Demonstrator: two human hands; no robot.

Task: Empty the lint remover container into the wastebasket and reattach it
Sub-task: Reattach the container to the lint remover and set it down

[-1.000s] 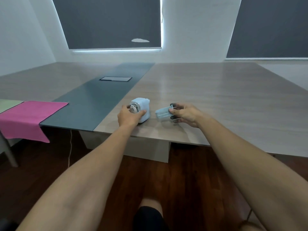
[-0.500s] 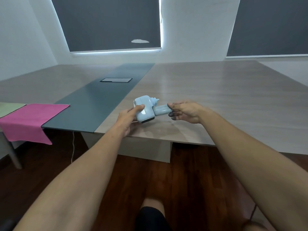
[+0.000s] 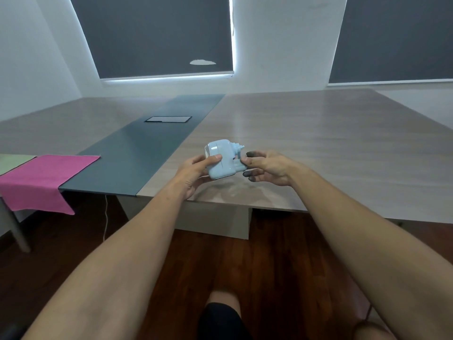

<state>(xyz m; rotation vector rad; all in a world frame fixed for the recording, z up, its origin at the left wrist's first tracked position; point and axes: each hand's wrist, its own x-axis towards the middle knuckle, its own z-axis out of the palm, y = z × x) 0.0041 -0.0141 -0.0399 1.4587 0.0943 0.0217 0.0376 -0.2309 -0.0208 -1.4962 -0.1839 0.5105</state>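
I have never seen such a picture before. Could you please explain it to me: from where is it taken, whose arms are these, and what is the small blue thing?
There is no machine here. The camera is worn on a person's head and looks forward and down, so the two bare arms are that person's own. The left hand grips a small light-blue lint remover, lifted just above the wooden table. The right hand pinches the container part at the remover's side; whether it is fully seated I cannot tell. A pink cloth hangs over a smaller table at the left. No wastebasket is visible.
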